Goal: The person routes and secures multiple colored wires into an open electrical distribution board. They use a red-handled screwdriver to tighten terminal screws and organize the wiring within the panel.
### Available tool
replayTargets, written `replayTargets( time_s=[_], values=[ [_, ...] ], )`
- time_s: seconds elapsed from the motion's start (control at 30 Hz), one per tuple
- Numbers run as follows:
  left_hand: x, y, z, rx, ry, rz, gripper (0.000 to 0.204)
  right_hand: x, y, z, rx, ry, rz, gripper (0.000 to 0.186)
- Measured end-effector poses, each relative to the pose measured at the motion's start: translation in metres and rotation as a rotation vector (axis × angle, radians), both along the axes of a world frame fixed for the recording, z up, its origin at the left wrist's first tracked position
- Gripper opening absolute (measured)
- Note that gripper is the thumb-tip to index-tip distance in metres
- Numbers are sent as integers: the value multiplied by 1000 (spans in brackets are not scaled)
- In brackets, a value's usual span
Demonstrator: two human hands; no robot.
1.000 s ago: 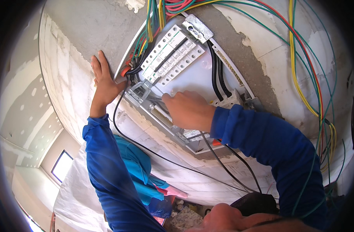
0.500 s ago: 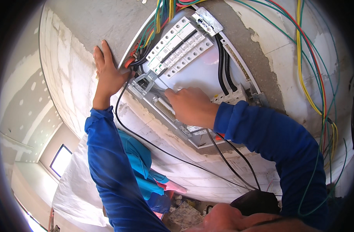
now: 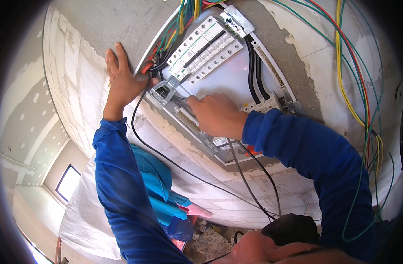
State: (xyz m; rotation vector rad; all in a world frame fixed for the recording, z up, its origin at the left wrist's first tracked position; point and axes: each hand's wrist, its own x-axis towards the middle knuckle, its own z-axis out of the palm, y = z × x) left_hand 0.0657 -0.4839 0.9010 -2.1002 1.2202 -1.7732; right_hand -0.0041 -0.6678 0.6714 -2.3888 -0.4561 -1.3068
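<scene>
My left hand (image 3: 123,84) presses against the wall with its fingers spread. Its thumb reaches to the corner of an electrical panel box (image 3: 294,99), beside a black cable (image 3: 137,127) that hangs from there. Inside the box, my right hand (image 3: 217,115) is closed, knuckles up. Blurred grey strands show by its fingertips, and what it grips is hidden. Above it runs a row of white circuit breakers (image 3: 201,50). A lower white breaker (image 3: 265,104), fed by thick black cables (image 3: 255,72), sits just right of my right hand.
Green, yellow and red wires (image 3: 364,97) hang at the right. A metal bracket (image 3: 236,21) caps the box's upper end. Two thin cables (image 3: 250,178) dangle below the box. Blue cloth (image 3: 153,174) and a white sheet (image 3: 85,211) hang lower left, above debris (image 3: 210,242).
The two thin cables below the box have swung to the left. Both hands keep nearly the same places, with the view shifted slightly.
</scene>
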Motion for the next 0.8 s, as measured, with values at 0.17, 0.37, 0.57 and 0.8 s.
replayTargets(
  time_s=[0.17,0.37,0.57,0.8],
  values=[
    [-10,-9,-8,-47,-19,28,155,-4,0,-1,-21,5,3,47],
    [-16,-17,-12,-87,-5,51,153,-11,0,-1,-46,-41,41,28],
    [-15,-16,-14,-89,-23,77,155,-13,2,0,-63,-27,23,30],
    [-11,-12,-11,-44,-33,21,152,-12,1,2,-20,-53,6,24]
  ],
)
